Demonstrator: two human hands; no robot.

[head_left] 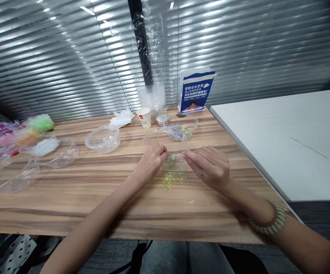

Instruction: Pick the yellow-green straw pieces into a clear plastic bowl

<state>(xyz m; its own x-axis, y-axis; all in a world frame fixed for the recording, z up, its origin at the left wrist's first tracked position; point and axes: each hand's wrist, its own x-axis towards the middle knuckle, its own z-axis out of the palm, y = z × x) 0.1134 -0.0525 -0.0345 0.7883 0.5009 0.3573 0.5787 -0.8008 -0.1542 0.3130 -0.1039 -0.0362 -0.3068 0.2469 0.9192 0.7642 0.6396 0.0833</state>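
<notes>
Left hand [152, 161], right hand [209, 165]: fingers curled, grasp unclear, flanking clear plastic container [176, 163]. Likely light, flexible, slippery; best held by rim. Yellow-green strips [174, 177] between wrists.

Hands: 2, i.e. left hand [152, 158] and right hand [210, 166]. Bracelet [280, 219]: 1. Paper cup [144, 118]: 1. Blue-and-white bag [195, 93]: 1. Round tin [162, 120]: 1. Clear bowls [104, 140]: at least 5; overlap at left prevents exact count. Yellow-green shreds [174, 177]: many, too fine to count.
</notes>
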